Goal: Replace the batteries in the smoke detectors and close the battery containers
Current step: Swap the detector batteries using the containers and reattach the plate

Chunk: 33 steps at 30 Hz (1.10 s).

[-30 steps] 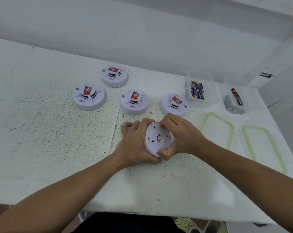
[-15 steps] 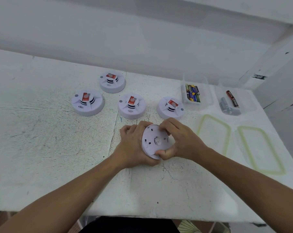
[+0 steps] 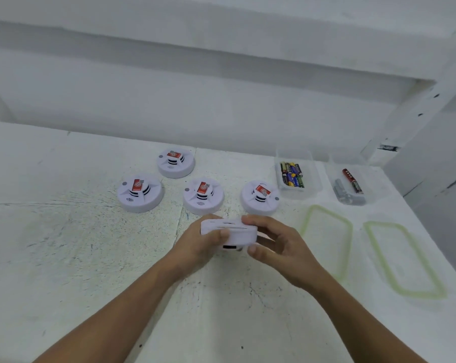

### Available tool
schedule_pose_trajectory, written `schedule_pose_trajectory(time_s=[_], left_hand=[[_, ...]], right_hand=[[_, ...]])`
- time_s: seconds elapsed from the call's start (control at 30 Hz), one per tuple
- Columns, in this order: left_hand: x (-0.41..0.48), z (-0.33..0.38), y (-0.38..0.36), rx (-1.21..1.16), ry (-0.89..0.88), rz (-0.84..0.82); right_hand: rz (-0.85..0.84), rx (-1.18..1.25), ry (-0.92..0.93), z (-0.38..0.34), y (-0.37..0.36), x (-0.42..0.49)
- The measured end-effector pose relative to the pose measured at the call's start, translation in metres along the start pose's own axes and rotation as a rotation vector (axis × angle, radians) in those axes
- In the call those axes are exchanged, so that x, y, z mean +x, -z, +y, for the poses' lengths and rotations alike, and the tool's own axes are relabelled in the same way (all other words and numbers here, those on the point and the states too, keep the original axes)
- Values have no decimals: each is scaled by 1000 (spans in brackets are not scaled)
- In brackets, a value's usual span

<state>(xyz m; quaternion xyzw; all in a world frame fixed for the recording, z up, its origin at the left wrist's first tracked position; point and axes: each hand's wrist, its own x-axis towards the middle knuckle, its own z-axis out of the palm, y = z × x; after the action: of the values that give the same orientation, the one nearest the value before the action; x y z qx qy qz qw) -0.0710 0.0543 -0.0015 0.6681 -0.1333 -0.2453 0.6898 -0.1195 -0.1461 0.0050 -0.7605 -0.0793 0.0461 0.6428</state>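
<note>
A white smoke detector (image 3: 234,231) is held edge-on above the table between both hands, its back side tilted away from me. My left hand (image 3: 198,244) grips its left side with the thumb on the rim. My right hand (image 3: 279,247) holds its right side, fingers over the top and thumb underneath. Several more white smoke detectors with red labels sit behind: one (image 3: 140,192) at left, one (image 3: 176,162) at the back, one (image 3: 203,195) in the middle, one (image 3: 259,196) at right.
A clear container of coloured batteries (image 3: 292,175) and a second clear container with a red battery and grey ones (image 3: 350,187) stand at the back right. Two green-rimmed lids (image 3: 326,231) (image 3: 405,260) lie on the white table (image 3: 64,244). A wall rises behind.
The detector has been lifted and turned from facing me with its back side to edge-on. Both hands rose slightly with it, and the right fingers shifted from its face to its rim.
</note>
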Motion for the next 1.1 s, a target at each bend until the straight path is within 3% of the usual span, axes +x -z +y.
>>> schedule_pose_trajectory(time_s=[0.17,0.27,0.4,0.57,0.7,0.97,1.1], left_hand=[[-2,24,-3,-35,189,3],[4,25,-5,-52,244,29],[7,10,-1,-99,190,160],[6,-7,-2,-209,71,191],[5,-22,-8,-301,28,194],[7,-29,-7,-136,-43,242],[6,-28,-7,-228,-18,238]], right_hand=[[140,32,77,-9,-7,11],[183,153,8,-12,-11,18],[253,318,-136,-2,-20,23],[340,412,-217,8,-27,28],[387,400,-242,21,-31,24],[408,288,-199,28,-33,18],[415,315,-191,27,-34,17]])
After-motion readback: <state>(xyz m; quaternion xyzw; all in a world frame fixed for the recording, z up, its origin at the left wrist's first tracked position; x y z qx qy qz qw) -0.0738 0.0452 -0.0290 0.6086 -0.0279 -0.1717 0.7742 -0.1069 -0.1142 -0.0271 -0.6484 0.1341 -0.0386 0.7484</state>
